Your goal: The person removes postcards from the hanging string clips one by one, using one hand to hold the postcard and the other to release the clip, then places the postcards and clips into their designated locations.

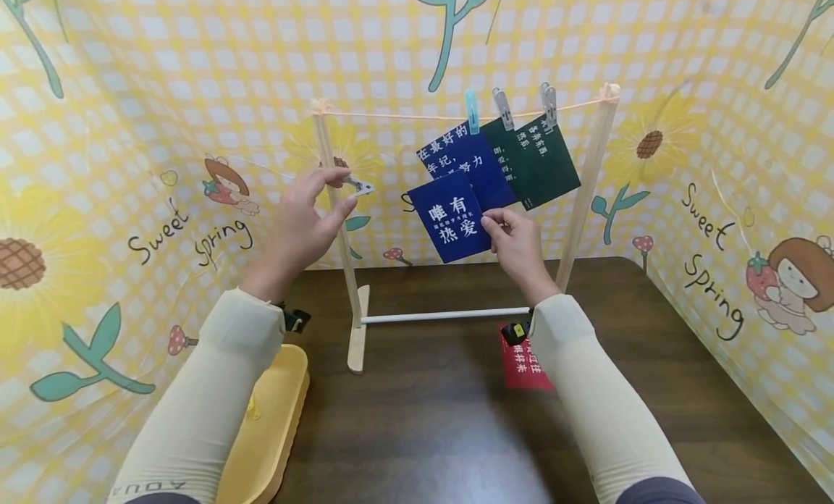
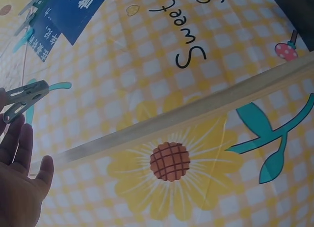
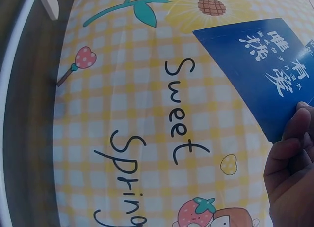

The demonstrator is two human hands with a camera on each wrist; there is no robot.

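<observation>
My left hand (image 1: 302,218) pinches a grey clothespin (image 2: 27,95) between thumb and fingers, beside the left post and below the string (image 1: 397,116). With thumb and fingertips, my right hand (image 1: 521,249) grips the right edge of a blue card (image 1: 449,236) with white characters. That card tilts in the air and overlaps a second blue card (image 1: 496,167) in the head view. The second blue card and a dark green card (image 1: 550,172) hang askew from the string. A light-blue clothespin (image 1: 472,113) and two grey clothespins (image 1: 503,109) sit along the string above them.
Two wooden posts (image 1: 345,261) carry the string, joined low down by a white rod (image 1: 443,315). On the brown table (image 1: 404,424) lie a red card (image 1: 529,370), partly behind my right forearm, and a yellow tray (image 1: 287,431) at left. Checked cloth (image 1: 260,55) surrounds the table.
</observation>
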